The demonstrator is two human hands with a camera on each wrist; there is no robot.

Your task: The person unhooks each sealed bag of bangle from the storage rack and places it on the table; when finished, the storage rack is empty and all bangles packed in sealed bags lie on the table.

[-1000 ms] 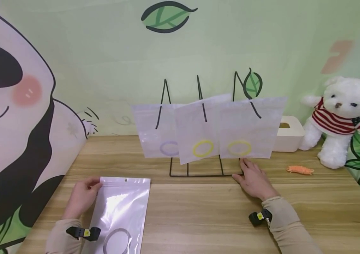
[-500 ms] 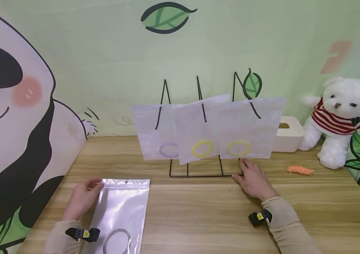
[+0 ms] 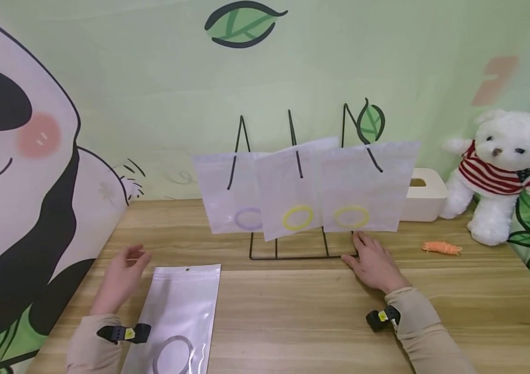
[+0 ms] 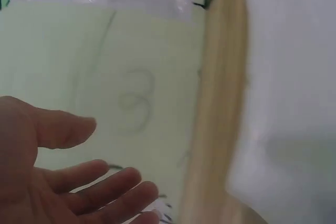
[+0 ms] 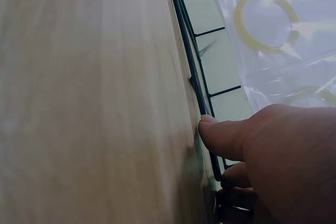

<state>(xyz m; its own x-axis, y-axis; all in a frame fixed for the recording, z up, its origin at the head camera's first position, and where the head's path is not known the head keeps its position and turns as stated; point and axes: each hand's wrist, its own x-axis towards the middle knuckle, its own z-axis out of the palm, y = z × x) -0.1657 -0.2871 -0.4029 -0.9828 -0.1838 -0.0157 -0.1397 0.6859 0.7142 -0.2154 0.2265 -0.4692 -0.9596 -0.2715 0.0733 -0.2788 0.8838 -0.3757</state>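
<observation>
My left hand (image 3: 121, 279) is raised beside the top left corner of a white zip bag (image 3: 183, 296), fingers loosely spread and holding nothing. This bag lies on the table with a grey ring showing in it. In the left wrist view, the thumb and fingers stand apart. My right hand (image 3: 378, 265) grips the front right corner of a black wire display rack (image 3: 302, 258). Its thumb lies on the front bar, as the right wrist view shows. Three bags hang from the hooks: a left bag (image 3: 223, 200) with a purple ring, a middle bag (image 3: 288, 182) and a right bag (image 3: 363, 182) with yellow rings.
A white tissue box (image 3: 426, 202) stands behind the right bag. Next to it a white teddy bear (image 3: 499, 161) in a striped shirt leans on the printed backdrop. An orange bundle of cord (image 3: 441, 248) lies on the wooden table (image 3: 293, 322), right of my right hand.
My left hand has let go of the lying bag's top left corner and lifted slightly up and away. The right hand stays on the rack's corner.
</observation>
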